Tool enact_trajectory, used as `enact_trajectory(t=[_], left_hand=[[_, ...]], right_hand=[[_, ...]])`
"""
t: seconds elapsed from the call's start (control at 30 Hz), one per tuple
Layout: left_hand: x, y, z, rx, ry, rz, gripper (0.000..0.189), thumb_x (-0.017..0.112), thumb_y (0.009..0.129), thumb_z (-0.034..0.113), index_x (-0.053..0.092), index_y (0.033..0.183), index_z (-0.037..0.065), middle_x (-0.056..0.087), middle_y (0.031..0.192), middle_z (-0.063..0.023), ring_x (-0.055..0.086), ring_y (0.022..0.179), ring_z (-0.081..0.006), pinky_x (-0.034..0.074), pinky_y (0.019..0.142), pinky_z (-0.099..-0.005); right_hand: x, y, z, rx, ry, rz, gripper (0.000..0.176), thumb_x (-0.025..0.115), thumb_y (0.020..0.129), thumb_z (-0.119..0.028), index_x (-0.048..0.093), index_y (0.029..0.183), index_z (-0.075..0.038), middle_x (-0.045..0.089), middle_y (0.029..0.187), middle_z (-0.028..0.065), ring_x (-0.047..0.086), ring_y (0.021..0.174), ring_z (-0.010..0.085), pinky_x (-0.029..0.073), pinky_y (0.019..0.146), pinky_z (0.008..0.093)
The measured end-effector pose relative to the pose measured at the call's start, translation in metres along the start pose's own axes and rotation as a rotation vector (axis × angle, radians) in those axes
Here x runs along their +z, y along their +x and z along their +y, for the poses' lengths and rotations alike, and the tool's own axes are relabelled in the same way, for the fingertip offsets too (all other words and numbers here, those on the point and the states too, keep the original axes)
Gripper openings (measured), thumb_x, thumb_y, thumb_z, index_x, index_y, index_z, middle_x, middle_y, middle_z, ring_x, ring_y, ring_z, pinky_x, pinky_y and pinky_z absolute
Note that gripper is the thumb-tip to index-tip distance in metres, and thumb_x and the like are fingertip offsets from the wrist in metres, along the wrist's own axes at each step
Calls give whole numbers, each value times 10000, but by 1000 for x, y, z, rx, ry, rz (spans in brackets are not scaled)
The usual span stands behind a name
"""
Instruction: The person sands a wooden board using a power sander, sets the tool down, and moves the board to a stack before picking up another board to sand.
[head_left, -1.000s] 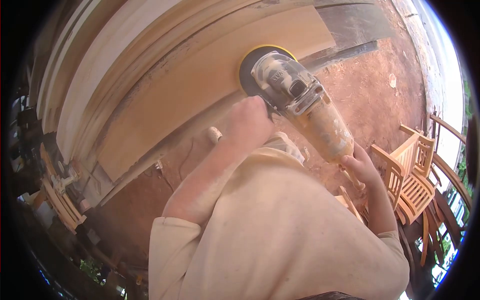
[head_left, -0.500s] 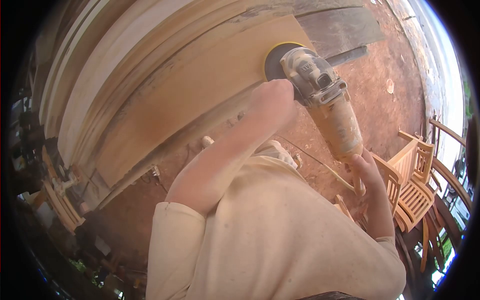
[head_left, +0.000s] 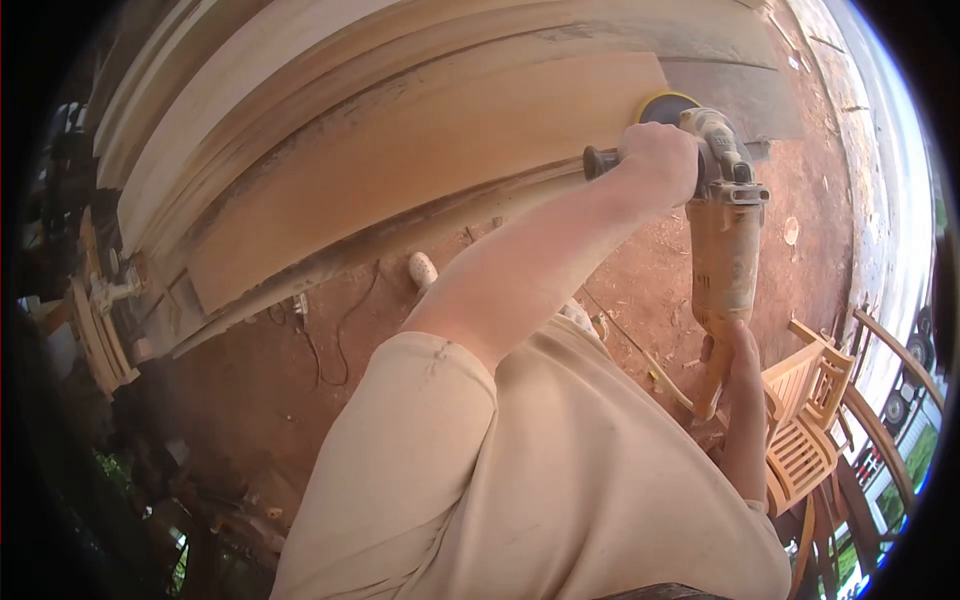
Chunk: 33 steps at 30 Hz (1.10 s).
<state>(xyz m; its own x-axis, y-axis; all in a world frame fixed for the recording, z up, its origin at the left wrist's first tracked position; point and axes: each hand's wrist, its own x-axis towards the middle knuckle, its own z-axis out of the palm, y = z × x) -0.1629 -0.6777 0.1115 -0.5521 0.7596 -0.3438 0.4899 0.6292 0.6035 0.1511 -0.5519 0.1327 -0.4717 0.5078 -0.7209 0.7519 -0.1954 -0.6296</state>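
One closed left grip holds the side handle and one closed right grip the rear handle of the sander between them, sound holds, as it is probably heavy and rigid.

The disc sander near the right of the frame has a barrel that looks like hard plastic, matt under a coat of tan dust. Its gear head looks like metal, dulled by the same powder. The side handle is dark and matt, plastic or rubber; which, I cannot tell. The flat board at upper centre is wood, smooth and matt, with straight edges. Behind it, the long planks at upper left are pale wood, dusty and dull. The slatted chair at lower right is smooth, warm-toned wood. The shirt is soft, matt cloth, creased on 1 sleeve at lower left. The reddish ground looks rough and earthy.
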Motion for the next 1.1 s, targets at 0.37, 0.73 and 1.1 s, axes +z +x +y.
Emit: enact_trajectory(t=[0.37, 0.73, 1.1], left_hand=[[-8, -130, -74, -258, -214, 64, 182, 708, 821, 110, 763, 975, 32, 759, 987, -193, 740, 979, -366, 597, 842, -463], [5, -291, -185, -660, -353, 312, 221, 729, 777, 144, 722, 946, 0, 732, 952, -244, 719, 938, -432, 581, 844, -498], [0, -426, -309, -936, -351, 608, 259, 698, 830, 209, 729, 1000, 15, 729, 998, -267, 683, 1017, -476, 552, 891, -536]], right_hand=[[25, -5, 7, -52, -126, -309, 586, 631, 974, -473, 547, 1332, -17, 632, 998, 73, 593, 837, 171, 492, 731, 327], [166, -8, -60, -42, -353, -742, 712, 722, 933, -385, 454, 1450, 24, 635, 1183, 70, 606, 952, 140, 523, 823, 323], [345, -43, -85, -289, -538, -1015, 818, 682, 991, -340, 270, 1596, 24, 556, 1411, 137, 582, 1208, 204, 506, 982, 346]])
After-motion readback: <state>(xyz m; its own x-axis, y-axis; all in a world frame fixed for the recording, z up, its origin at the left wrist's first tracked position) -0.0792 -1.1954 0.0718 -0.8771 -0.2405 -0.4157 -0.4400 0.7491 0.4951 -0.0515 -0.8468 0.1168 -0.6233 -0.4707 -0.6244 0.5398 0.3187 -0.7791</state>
